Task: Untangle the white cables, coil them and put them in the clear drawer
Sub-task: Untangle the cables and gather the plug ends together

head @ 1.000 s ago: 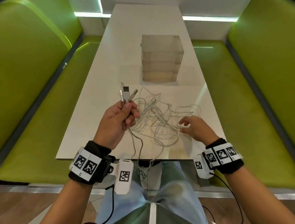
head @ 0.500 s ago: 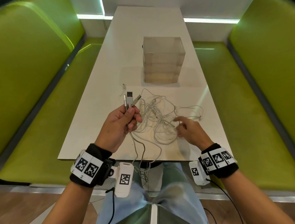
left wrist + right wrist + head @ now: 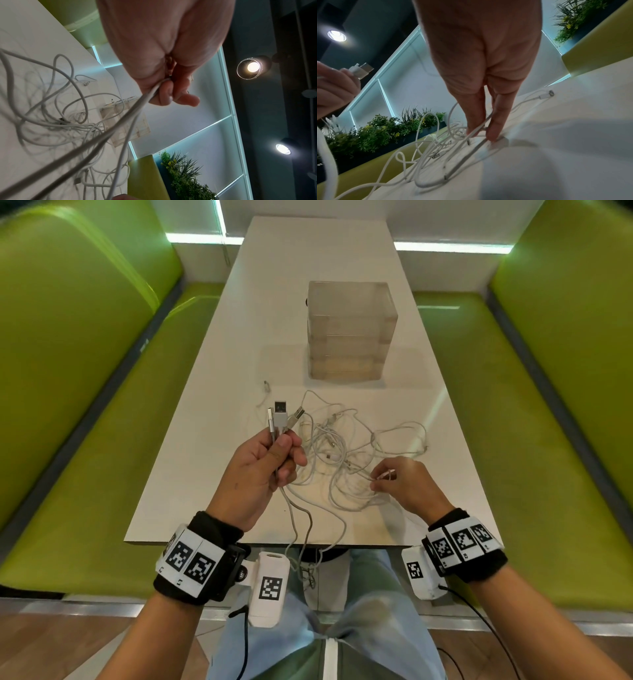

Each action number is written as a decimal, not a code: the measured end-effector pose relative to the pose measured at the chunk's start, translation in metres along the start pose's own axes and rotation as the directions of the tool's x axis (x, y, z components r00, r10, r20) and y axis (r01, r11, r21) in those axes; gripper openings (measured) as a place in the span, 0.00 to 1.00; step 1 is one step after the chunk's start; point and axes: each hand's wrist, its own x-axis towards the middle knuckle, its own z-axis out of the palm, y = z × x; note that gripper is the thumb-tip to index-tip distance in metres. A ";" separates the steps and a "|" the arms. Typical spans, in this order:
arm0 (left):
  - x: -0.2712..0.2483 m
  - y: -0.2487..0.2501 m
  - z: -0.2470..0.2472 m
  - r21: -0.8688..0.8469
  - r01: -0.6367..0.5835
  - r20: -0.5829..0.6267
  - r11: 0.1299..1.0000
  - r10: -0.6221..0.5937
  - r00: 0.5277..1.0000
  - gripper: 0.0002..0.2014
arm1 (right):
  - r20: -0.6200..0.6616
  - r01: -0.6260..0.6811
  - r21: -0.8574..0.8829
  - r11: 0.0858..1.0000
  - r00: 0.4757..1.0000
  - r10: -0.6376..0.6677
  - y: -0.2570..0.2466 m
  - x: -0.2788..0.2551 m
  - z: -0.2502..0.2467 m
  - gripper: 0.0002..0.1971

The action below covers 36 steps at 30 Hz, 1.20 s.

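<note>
A tangle of white cables [image 3: 342, 453] lies on the white table [image 3: 191, 467], with loops hanging over the near edge. My left hand [image 3: 270, 463] is raised above the table and grips three cable ends, their USB plugs [image 3: 282, 419] sticking up from the fist. The same grip shows in the left wrist view, fingers curled round the cables [image 3: 154, 92]. My right hand [image 3: 394, 477] pinches a strand with a small plug at the right side of the tangle; its fingertips [image 3: 491, 134] touch the table. The clear drawer unit [image 3: 349, 330] stands closed further back.
Green padded benches [image 3: 85, 460] run along both sides of the table. A loose cable end [image 3: 266, 387] lies left of the drawer unit. Another small plug [image 3: 547, 95] rests on the table right of my right hand. Plants line the wall behind.
My right hand moved left into the tangle and closed its fingers on a strand. My left hand kept holding the plugs and sank slightly.
</note>
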 end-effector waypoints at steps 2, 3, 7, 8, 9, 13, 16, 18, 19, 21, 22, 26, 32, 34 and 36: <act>0.000 0.000 0.000 0.005 0.004 -0.006 1.000 -0.004 1.000 0.07 | -0.054 0.060 -0.026 0.998 0.997 -0.061 -0.001 -0.001 0.002 0.04; 0.000 -0.001 0.000 0.005 0.004 -0.007 1.000 -0.004 1.000 0.07 | -0.073 0.082 -0.021 0.996 0.994 -0.084 -0.002 -0.002 0.003 0.04; -0.001 -0.001 0.001 0.006 0.010 -0.004 1.000 -0.010 1.000 0.07 | -0.103 0.077 0.110 0.991 0.993 -0.065 -0.011 -0.010 0.005 0.32; -0.001 -0.002 0.001 0.007 0.010 -0.004 1.000 -0.010 1.000 0.07 | -0.112 0.052 0.142 0.989 0.993 -0.037 -0.013 -0.009 0.007 0.34; -0.001 -0.002 0.001 0.007 0.010 -0.002 1.000 -0.010 1.000 0.07 | -0.120 0.031 0.150 0.988 0.993 -0.013 -0.013 -0.008 0.009 0.34; -0.001 -0.003 -0.001 0.004 0.006 0.006 1.000 -0.006 1.000 0.06 | -0.156 -0.009 0.144 0.990 0.987 0.032 -0.011 0.001 0.015 0.16; -0.001 -0.003 -0.003 -0.004 0.010 -0.003 1.000 -0.010 1.000 0.07 | -0.168 0.017 0.220 0.975 0.986 0.021 -0.009 0.000 0.016 0.17; -0.001 -0.004 -0.003 -0.002 0.009 0.003 1.000 -0.009 1.000 0.07 | -0.199 0.054 0.225 0.973 0.980 -0.008 -0.007 -0.003 0.017 0.20; -0.001 -0.004 -0.003 -0.001 0.007 0.009 1.000 -0.007 1.000 0.07 | -0.211 0.073 0.230 0.970 0.977 -0.023 -0.007 -0.005 0.017 0.22; -0.001 -0.005 -0.002 -0.003 0.011 0.007 1.000 -0.011 1.000 0.07 | -0.214 0.110 0.209 0.972 0.975 -0.064 -0.005 -0.007 0.018 0.23; 0.000 -0.005 -0.002 -0.004 0.013 0.004 1.000 -0.013 1.000 0.07 | -0.202 0.134 0.152 0.979 0.974 -0.102 -0.004 -0.007 0.018 0.20; 0.000 -0.005 0.000 0.002 0.015 0.004 1.000 -0.015 1.000 0.07 | -0.157 0.210 -0.177 0.962 0.958 -0.238 0.001 -0.001 0.022 0.07; 0.000 -0.006 0.000 0.002 0.011 0.007 1.000 -0.011 1.000 0.07 | -0.320 0.253 -0.383 0.888 0.866 -0.384 -0.003 -0.001 0.020 0.05; 0.000 -0.006 -0.001 0.013 0.010 0.001 1.000 -0.010 1.000 0.07 | -0.373 0.272 -0.448 0.852 0.809 -0.454 -0.009 0.001 0.012 0.04; 0.001 -0.006 -0.001 0.024 0.009 -0.006 1.000 -0.008 1.000 0.07 | -0.371 0.299 -0.454 0.839 0.794 -0.483 -0.012 0.004 0.005 0.05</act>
